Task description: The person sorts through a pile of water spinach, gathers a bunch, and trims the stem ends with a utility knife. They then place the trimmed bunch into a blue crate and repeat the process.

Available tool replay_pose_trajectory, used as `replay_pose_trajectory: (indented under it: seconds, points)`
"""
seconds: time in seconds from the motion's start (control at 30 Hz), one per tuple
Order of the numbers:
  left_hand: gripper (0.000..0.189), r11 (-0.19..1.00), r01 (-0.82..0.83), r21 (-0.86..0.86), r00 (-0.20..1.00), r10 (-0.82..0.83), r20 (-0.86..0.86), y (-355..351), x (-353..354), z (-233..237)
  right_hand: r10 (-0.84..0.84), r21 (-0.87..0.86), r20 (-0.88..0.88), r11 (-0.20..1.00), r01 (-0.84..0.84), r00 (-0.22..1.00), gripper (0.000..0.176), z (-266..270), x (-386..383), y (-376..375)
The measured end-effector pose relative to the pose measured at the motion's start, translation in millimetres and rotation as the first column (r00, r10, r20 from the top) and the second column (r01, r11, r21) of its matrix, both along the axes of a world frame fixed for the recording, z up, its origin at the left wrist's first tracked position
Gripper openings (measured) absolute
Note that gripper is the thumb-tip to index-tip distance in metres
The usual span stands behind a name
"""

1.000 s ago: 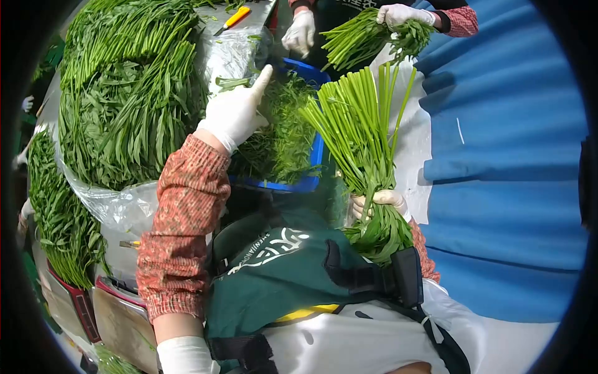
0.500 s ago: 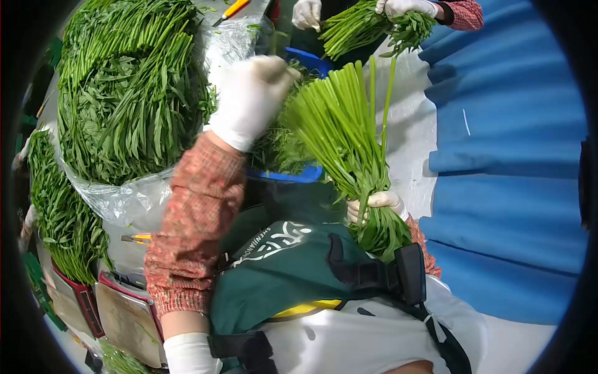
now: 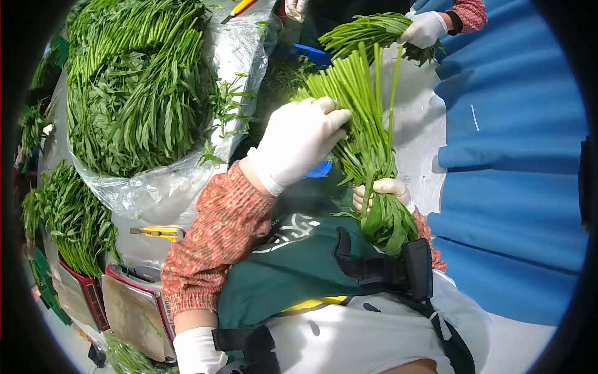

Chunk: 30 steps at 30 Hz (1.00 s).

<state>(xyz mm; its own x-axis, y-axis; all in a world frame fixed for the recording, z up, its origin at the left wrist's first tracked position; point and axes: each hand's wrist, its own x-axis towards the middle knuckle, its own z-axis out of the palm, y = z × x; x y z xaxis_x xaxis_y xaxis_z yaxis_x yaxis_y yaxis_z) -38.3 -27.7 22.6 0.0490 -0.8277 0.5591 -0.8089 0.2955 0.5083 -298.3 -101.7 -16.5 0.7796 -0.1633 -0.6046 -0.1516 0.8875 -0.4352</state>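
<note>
My right hand, in a white glove, is closed around the leafy end of a bunch of water spinach. Its pale cut stalks fan upward, and the leaves hang below my grip against the apron. My left hand, also gloved, is at the left side of the bunch with bent fingers pressed to the stalks. Just what lies between those fingertips is partly hidden. Behind my left hand is a blue crate with loose green trimmings.
A big heap of greens lies on clear plastic at left. Yellow cutters and an orange-handled knife lie on the table. Scales stand lower left. Another person's gloved hand holds greens near a blue cloth.
My left hand has come down and right from above the crate to the bunch's stalks. My right hand keeps its hold. The other person's hands have moved apart.
</note>
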Motion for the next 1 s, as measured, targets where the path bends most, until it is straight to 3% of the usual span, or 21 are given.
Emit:
replay_pose_trajectory:
  seconds: [0.07,0.1,0.2,0.23,0.37,0.47,0.5,0.63,0.7,0.8,0.83,0.93,0.97,1.0]
  points:
    - [0.014,0.988,-0.075,0.133,0.995,0.084,-0.061,8,1,-6,0.013,-0.035,0.050,0.999,-0.012,0.999,0.027,2,-2,-2]
    - [0.015,0.974,-0.104,0.201,0.988,0.124,-0.087,11,1,-8,0.081,-0.065,0.175,0.995,-0.071,0.981,0.030,-1,-3,-6]
    - [0.020,0.980,-0.087,0.178,0.932,0.143,-0.334,15,-1,-16,0.026,0.027,0.256,0.999,-0.034,0.966,0.040,-19,-15,-14]
    - [0.026,0.968,-0.095,0.232,0.914,0.177,-0.365,17,-4,-13,0.015,0.051,0.210,0.998,-0.026,0.978,0.042,-29,-23,-18]
    - [0.030,0.967,-0.228,0.111,0.963,0.241,-0.124,17,-14,-22,0.044,0.041,0.128,0.998,-0.050,0.991,0.036,-25,-16,-16]
    - [0.025,0.940,-0.076,0.334,0.945,0.175,-0.277,18,-11,-26,0.037,-0.056,0.049,0.998,-0.035,0.998,0.034,-24,-16,-13]
    - [0.013,0.946,-0.077,0.315,0.935,0.179,-0.307,17,-11,-28,0.055,-0.087,0.015,0.995,-0.053,0.998,0.034,-23,-15,-13]
    - [0.010,0.917,-0.394,0.058,0.919,0.393,0.028,16,21,-33,0.100,-0.190,-0.061,0.976,-0.110,0.993,0.035,-8,-18,-11]
    - [0.008,0.867,-0.498,-0.017,0.866,0.498,0.039,20,47,-33,0.147,-0.185,-0.013,0.972,-0.147,0.989,0.036,-23,-31,-22]
    - [0.006,0.808,-0.588,0.007,0.808,0.588,0.034,30,69,-25,0.048,-0.339,-0.106,0.937,-0.081,0.993,0.035,-18,-32,-19]
    - [0.006,0.804,-0.594,-0.023,0.804,0.594,0.022,31,71,-23,-0.006,-0.249,-0.115,0.968,-0.023,0.993,0.032,-13,-30,-21]
    - [0.015,0.881,-0.463,-0.097,0.873,0.435,-0.221,28,44,-2,-0.011,-0.336,-0.069,0.942,-0.012,0.998,0.037,10,-11,-12]
    - [0.025,0.921,-0.371,-0.119,0.924,0.353,-0.148,26,37,-3,-0.006,-0.367,-0.094,0.930,-0.029,0.996,0.039,10,-9,-12]
    - [0.030,0.936,-0.352,0.007,0.927,0.350,-0.138,26,21,6,-0.002,-0.397,-0.119,0.917,-0.046,0.993,0.041,11,-6,-11]
